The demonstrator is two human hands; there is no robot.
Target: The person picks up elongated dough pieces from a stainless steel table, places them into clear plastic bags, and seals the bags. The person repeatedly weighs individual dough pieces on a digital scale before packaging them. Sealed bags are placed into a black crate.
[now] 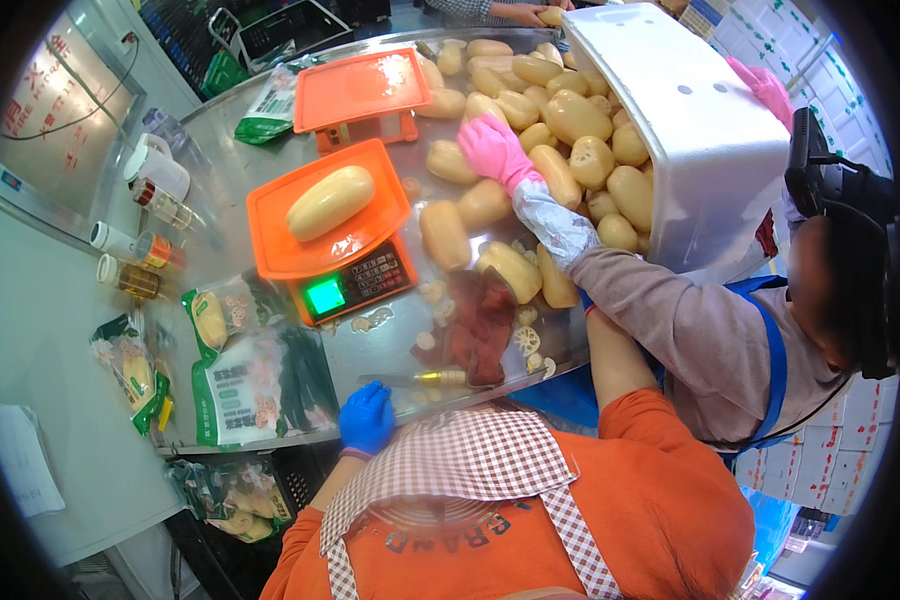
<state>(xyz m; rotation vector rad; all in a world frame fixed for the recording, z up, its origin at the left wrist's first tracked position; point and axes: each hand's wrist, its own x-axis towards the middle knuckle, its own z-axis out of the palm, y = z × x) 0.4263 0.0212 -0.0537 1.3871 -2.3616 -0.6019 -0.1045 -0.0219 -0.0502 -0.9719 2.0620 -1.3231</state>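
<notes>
My left hand point(366, 420), in a blue glove, rests at the table's near edge beside the blade tip of a knife point(441, 378) with a yellowish handle; its fingertips are not clearly seen. My right arm reaches under a co-worker's sleeve, which hides nearly all of my right hand point(586, 301); only a sliver of blue glove shows. A peeled lotus root segment point(331, 203) lies on the orange tray of a digital scale point(352, 286) with a lit green display. More lotus root segments point(515, 271) and a dark red cloth point(480, 322) lie beyond the knife.
A co-worker's pink-gloved hand point(497, 150) touches the heap of lotus roots beside a tipped white foam box point(712, 120). A second orange scale point(361, 88) stands behind. Plastic packaging bags point(244, 390) lie at left, near several bottles and a white jug point(157, 171). Another person stands across the table.
</notes>
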